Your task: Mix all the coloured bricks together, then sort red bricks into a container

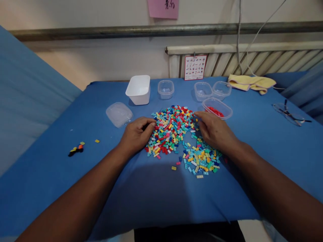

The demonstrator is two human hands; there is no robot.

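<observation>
Small toy building bricks of many colours lie in a large pile (169,131) mid-table, with a smaller pile (204,158) nearer me on the right. At the large pile's left edge is my left hand (137,134), thumb and forefinger tips close together; anything between them is too small to make out. My right hand (217,131) reaches over the right side of the bricks. Its forefinger is stretched out to the pile's edge and the thumb stands apart, with no held brick visible. Just beyond this hand, a clear tub (227,111) contains red bricks (215,111).
Behind the bricks stand a white tub (138,89) and clear tubs (166,90) (203,90) (222,90). A clear lid (119,114) lies left. Dark and coloured pieces (76,149) sit farther left. A yellow cloth (251,83) and glasses (290,112) are at right.
</observation>
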